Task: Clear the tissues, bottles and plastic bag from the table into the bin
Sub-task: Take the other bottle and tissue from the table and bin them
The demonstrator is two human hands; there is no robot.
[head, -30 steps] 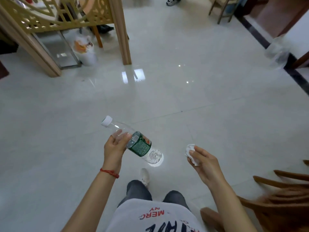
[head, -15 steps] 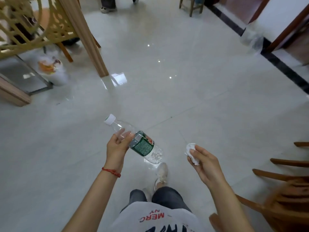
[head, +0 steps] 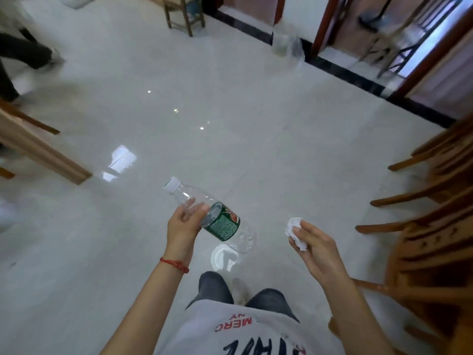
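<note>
My left hand grips a clear plastic bottle with a white cap and a green label. The bottle is tilted, its cap pointing up and to the left. My right hand holds a crumpled white tissue between the fingers and thumb. Both hands are in front of my waist, above the pale tiled floor. A clear bin with a plastic liner stands blurred at the far wall, near a door frame.
Wooden chairs crowd the right side. A wooden post slants across the left. Another person's legs show at the far left. A small wooden stool stands at the back.
The view has swung to the right: the wooden screen and white bin on the left slid out of sight, and the clear bin by the wall moved nearer the centre. Both hands keep their hold.
</note>
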